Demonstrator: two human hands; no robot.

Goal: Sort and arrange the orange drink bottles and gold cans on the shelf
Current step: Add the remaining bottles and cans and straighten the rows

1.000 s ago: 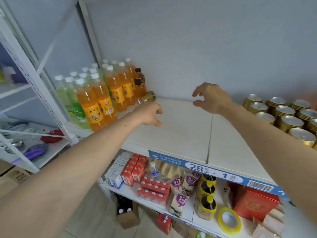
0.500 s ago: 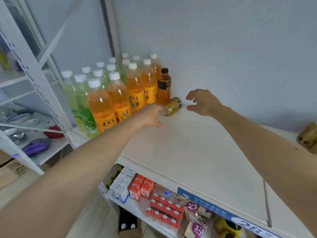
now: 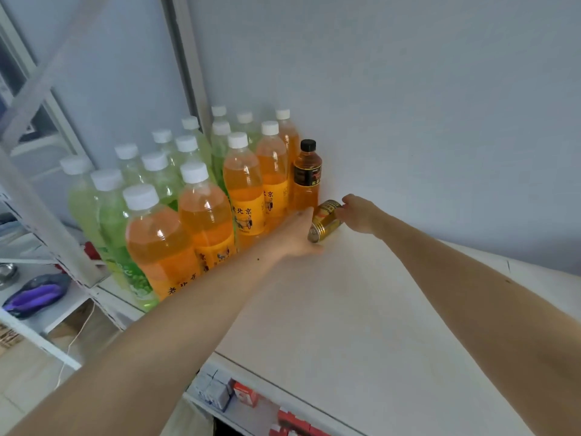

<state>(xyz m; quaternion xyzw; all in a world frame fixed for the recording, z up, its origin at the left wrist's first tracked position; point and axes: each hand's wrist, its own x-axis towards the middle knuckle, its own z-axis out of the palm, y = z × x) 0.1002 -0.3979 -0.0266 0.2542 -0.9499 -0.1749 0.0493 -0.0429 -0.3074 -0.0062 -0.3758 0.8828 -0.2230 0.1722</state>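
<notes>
gold can (image 3: 325,220): tipped on shelf (image 3: 361,309), between both grips; left hand (image 3: 300,236) touching, released; right hand (image 3: 358,214) grasping its far end.

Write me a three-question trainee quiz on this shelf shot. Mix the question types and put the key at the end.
1. True or false: the gold can stands upright on the shelf.
2. Which bottle stands nearest the can?
A. a green bottle
B. the black-capped bottle
C. a purple bottle
3. Fill in: the right hand meets the can at its ____ end, the one nearer the wall.

Key
1. False: it lies on its side, between the left hand and the right hand.
2. B
3. far
</notes>
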